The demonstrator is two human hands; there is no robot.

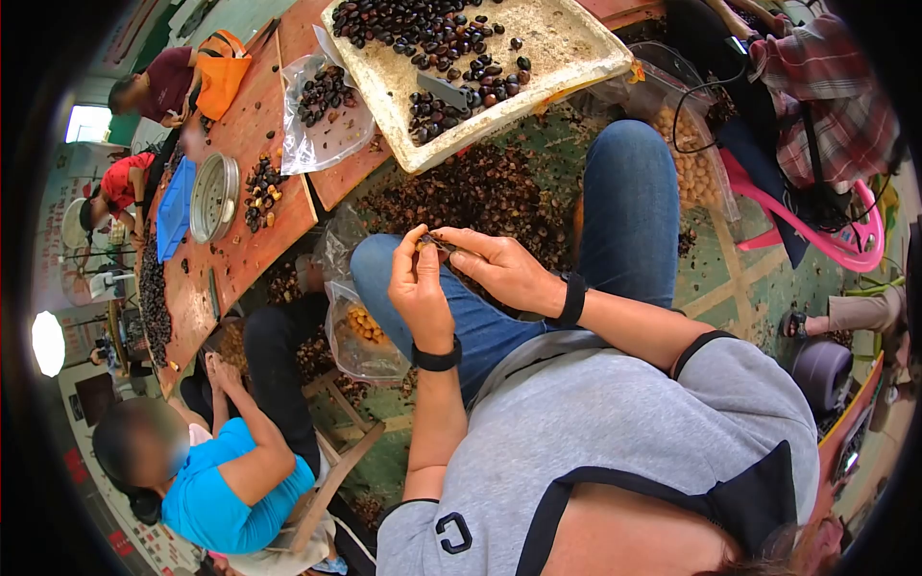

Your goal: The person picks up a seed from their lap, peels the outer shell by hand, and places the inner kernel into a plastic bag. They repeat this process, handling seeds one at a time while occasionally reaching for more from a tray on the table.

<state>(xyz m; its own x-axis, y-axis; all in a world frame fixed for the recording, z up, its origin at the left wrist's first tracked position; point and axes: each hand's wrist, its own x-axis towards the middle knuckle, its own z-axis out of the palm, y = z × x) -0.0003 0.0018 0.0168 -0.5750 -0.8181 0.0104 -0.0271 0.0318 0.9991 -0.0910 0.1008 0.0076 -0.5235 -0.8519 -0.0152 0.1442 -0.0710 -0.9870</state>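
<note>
Left hand: the left hand (424, 296) is upright above the thighs, thumb and index fingers closed in a pinch on a small dark piece (429, 241).
Right hand: the right hand (504, 269) comes in from the right, its fingers bent and closing on the same small dark piece; how much of it they cover, and whether they also hold a tool, is too small to tell.
Wrists: a black band on each.
Legs: blue jeans (629, 182), knees apart, the hands above and between them.
Bag of yellow kernels: the clear bag (367, 331) lies low beside the left leg.
Floor: dark broken shells (480, 197) are spread thickly beyond the hands, over green ground (715, 278).
Bag of tan kernels: the second clear bag (690, 158) is past the right knee.
White tray: the tray (567, 58) juts past the near edge of the tabletop (254, 245), with dark nuts (413, 29) and a grey scraper (444, 92) inside.
Tabletop, left of tray: an open plastic bag of dark nuts (327, 101) sits just beside it; loose dark and yellow nuts (261, 192) lie near the near edge, then a round metal pan (214, 197) and a blue tray (176, 209).
Left side: a person in a blue shirt (235, 480) sits near the near edge.
Right side: a pink stool (860, 240) stands beside a person in plaid (826, 96).
Far edge: an orange bag (223, 77) hangs by a person in maroon (168, 82).
</note>
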